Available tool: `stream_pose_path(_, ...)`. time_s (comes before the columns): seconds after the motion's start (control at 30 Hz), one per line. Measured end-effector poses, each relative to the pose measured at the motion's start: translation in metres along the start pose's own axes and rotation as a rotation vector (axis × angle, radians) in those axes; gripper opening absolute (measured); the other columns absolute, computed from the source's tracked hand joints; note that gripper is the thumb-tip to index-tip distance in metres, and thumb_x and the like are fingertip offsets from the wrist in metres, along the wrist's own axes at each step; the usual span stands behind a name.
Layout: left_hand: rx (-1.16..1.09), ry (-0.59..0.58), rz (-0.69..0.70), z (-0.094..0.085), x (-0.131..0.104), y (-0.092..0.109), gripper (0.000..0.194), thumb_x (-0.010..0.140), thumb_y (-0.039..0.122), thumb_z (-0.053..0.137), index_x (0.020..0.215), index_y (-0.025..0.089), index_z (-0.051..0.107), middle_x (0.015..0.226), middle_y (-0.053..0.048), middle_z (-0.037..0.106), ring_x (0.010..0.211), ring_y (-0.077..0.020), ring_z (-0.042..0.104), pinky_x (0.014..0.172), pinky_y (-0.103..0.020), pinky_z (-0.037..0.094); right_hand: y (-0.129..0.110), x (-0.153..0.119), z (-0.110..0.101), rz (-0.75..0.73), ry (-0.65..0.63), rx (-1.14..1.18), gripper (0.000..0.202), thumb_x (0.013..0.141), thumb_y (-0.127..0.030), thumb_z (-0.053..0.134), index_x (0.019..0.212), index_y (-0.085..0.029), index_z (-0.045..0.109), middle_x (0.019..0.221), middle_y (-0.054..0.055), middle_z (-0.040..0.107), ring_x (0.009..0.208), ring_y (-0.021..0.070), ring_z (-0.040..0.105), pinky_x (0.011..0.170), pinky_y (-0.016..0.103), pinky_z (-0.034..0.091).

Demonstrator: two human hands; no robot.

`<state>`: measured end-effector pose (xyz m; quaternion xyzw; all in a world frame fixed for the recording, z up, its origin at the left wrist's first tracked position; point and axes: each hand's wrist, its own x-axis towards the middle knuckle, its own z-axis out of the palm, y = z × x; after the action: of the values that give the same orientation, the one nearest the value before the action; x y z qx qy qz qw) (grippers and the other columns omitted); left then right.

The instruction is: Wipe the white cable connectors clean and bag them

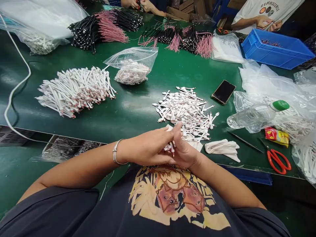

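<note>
Close to my body at the table's front edge, my left hand (144,146) and my right hand (185,150) are cupped together around a small bunch of short white cables (169,147). Reddish wire ends of the bunch poke out between the palms; much of it is hidden by my fingers. Directly beyond my hands lies a loose pile of short white cables with plugs (184,108), pointing every way. A larger heap of white cables (76,89), mostly lined up, sits to the left. Between the heaps stands a clear plastic bag of cables (132,70).
Right side: a phone (223,92), a water bottle (256,113), white gloves (222,148), tweezers (245,141) and red-handled scissors (278,160). Black and pink wire bundles (108,28) lie at the back, beside a blue bin (276,49). Two other people's hands work across the table.
</note>
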<state>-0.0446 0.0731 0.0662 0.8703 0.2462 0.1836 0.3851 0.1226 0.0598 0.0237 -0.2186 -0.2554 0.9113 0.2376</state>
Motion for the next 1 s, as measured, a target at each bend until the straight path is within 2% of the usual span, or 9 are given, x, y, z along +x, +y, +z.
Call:
stream_pose_path(0.13, -0.061, 0.014, 0.054, -0.001, -0.002, -0.001, 0.121, 0.069, 0.04, 0.074, 0.149, 0.012, -0.013, 0.143, -0.025, 0.039, 0.135, -0.0345, 0.034, 0.108, -0.05, 0.029, -0.001, 0.002, 0.0, 0.067, -0.01, 0.006, 0.034, 0.069, -0.034, 0.079, 0.095, -0.015, 0.066, 0.08, 0.004, 0.07, 0.075, 0.0144, 0.068, 0.071, 0.026, 0.055)
stream_pose_path(0.23, -0.189, 0.062, 0.035, -0.002, -0.005, 0.001, 0.122, 0.065, 0.04, 0.078, 0.15, 0.018, -0.006, 0.145, -0.021, 0.039, 0.138, -0.0357, 0.029, 0.112, -0.055, 0.02, -0.006, 0.004, 0.002, 0.1, 0.04, 0.024, 0.029, 0.069, -0.022, 0.079, 0.094, -0.015, 0.066, 0.08, 0.002, 0.07, 0.072, 0.0128, 0.068, 0.068, 0.025, 0.055)
stream_pose_path(0.3, -0.328, 0.276, -0.045, -0.003, -0.006, 0.002, 0.105, 0.067, 0.04, 0.077, 0.15, 0.026, 0.015, 0.148, -0.014, 0.037, 0.14, -0.0345, 0.025, 0.114, -0.051, 0.019, -0.008, 0.004, 0.004, 0.14, 0.051, 0.0, 0.027, 0.073, -0.025, 0.076, 0.096, -0.013, 0.067, 0.083, 0.004, 0.071, 0.074, 0.0139, 0.069, 0.07, 0.025, 0.056)
stream_pose_path(0.37, -0.522, 0.647, -0.161, -0.003, -0.008, 0.0, 0.078, 0.076, 0.04, 0.069, 0.144, 0.031, 0.032, 0.149, -0.008, 0.036, 0.141, -0.0301, 0.023, 0.115, -0.044, 0.022, -0.009, 0.003, 0.004, 0.185, 0.029, -0.044, 0.029, 0.078, -0.03, 0.071, 0.1, -0.011, 0.068, 0.091, 0.008, 0.072, 0.081, 0.0158, 0.07, 0.072, 0.025, 0.056)
stream_pose_path(0.47, -0.985, 1.009, -0.354, -0.001, -0.009, -0.005, 0.059, 0.088, 0.042, 0.053, 0.141, 0.028, 0.033, 0.145, -0.01, 0.042, 0.135, -0.0236, 0.038, 0.111, -0.04, 0.03, -0.007, 0.003, 0.003, 0.204, 0.008, -0.076, 0.033, 0.081, -0.034, 0.068, 0.105, -0.013, 0.067, 0.098, 0.01, 0.072, 0.085, 0.0164, 0.071, 0.07, 0.022, 0.057)
stream_pose_path(0.63, -1.49, 0.74, -0.673, 0.015, -0.011, -0.007, 0.053, 0.086, 0.033, 0.058, 0.134, 0.016, 0.042, 0.109, -0.014, 0.066, 0.093, -0.0192, 0.066, 0.078, -0.029, 0.054, 0.002, 0.006, -0.003, 0.176, -0.01, -0.079, 0.032, 0.08, -0.037, 0.068, 0.1, -0.011, 0.067, 0.092, 0.009, 0.071, 0.073, 0.0134, 0.071, 0.06, 0.018, 0.056)
stream_pose_path(0.77, -1.477, 0.617, -0.709, 0.027, -0.013, -0.005, 0.06, 0.083, 0.022, 0.059, 0.139, 0.012, 0.039, 0.053, 0.005, 0.05, 0.04, -0.007, 0.046, 0.038, -0.014, 0.038, 0.006, 0.009, -0.005, 0.174, -0.03, -0.057, 0.031, 0.078, -0.034, 0.071, 0.096, -0.01, 0.068, 0.084, 0.007, 0.071, 0.068, 0.0113, 0.07, 0.06, 0.016, 0.056)
stream_pose_path(0.83, -1.478, 0.631, -0.701, 0.028, -0.013, -0.005, 0.066, 0.083, 0.019, 0.055, 0.144, 0.012, 0.031, 0.048, 0.009, 0.038, 0.034, -0.0058, 0.034, 0.031, -0.014, 0.029, 0.007, 0.009, -0.005, 0.168, -0.021, -0.043, 0.03, 0.078, -0.033, 0.071, 0.096, -0.009, 0.068, 0.084, 0.007, 0.071, 0.067, 0.0104, 0.069, 0.06, 0.016, 0.056)
stream_pose_path(1.0, -1.544, 0.586, -0.599, 0.025, -0.014, -0.008, 0.078, 0.079, 0.015, 0.048, 0.149, 0.014, 0.015, 0.053, 0.006, 0.043, 0.037, -0.008, 0.037, 0.032, -0.017, 0.035, 0.007, 0.008, -0.004, 0.159, -0.012, -0.031, 0.028, 0.078, -0.034, 0.071, 0.092, -0.009, 0.068, 0.079, 0.006, 0.071, 0.062, 0.0081, 0.067, 0.058, 0.014, 0.055)
